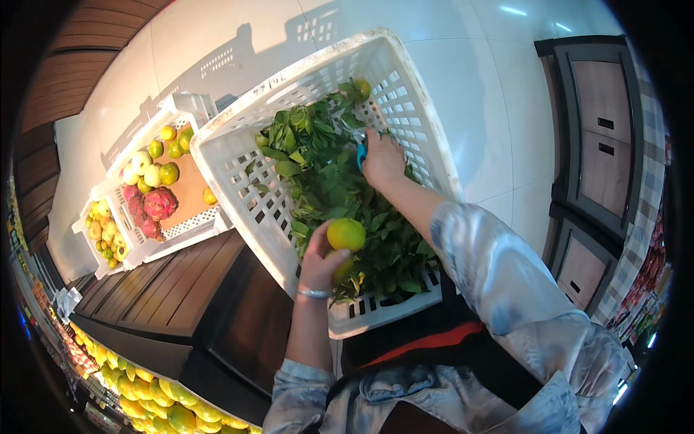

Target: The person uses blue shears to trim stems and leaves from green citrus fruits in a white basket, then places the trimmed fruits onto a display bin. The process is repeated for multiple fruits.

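Observation:
A large white plastic crate (434,146) with lattice walls stands before me, holding a heap of green leaves (325,168). My left hand (320,263) grips a yellow-green citrus fruit (346,234) over the near part of the heap. A second, similar fruit (342,268) shows just beneath it; whether that one is held too I cannot tell. My right hand (384,160) holds scissors (360,146) with teal handles, their blades pointing into the leaves. Near the far corner lies another citrus fruit (360,90), and one more (261,140) is at the left wall.
Left of the crate, a white basket (184,238) holds dragon fruit (161,203), pale green fruits (152,175) and citrus. Beyond it is a smaller basket (97,266) of small fruits. A dark wooden display stand (162,293) borders yellow fruit (162,401). Grey cabinets (602,130) stand right.

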### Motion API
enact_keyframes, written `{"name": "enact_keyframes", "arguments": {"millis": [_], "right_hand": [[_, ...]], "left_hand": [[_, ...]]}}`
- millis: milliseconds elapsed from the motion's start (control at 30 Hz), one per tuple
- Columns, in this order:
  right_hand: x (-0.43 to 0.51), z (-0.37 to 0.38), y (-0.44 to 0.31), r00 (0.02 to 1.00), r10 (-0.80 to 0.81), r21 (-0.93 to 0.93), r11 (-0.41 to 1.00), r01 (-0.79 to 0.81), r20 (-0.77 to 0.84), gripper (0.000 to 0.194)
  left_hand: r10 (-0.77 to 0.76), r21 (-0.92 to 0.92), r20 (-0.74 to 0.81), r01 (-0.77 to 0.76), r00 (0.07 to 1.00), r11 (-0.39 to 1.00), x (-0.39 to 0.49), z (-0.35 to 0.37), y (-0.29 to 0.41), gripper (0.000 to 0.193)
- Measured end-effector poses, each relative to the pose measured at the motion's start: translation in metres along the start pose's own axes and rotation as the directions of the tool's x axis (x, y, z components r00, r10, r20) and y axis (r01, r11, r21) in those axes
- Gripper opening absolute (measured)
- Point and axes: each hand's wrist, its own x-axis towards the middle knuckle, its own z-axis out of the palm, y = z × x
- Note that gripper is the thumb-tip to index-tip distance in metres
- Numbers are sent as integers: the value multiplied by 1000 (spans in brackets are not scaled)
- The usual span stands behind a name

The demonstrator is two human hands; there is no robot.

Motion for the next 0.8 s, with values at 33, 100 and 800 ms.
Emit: {"name": "enact_keyframes", "arguments": {"millis": [33,100,800], "right_hand": [[12,8,6,1000,7,-99,995,-6,15,37],[23,30,12,998,-69,-251,966,69,10,34],[48,28,5,967,-88,-476,858,195,237,23]], "left_hand": [[-37,-21,-39,36,999,999,-7,4,-3,78],[-40,-65,-3,39,999,997,-19,9,-4,80],[52,-131,6,-50,999,990,-92,29,-2,73]]}}
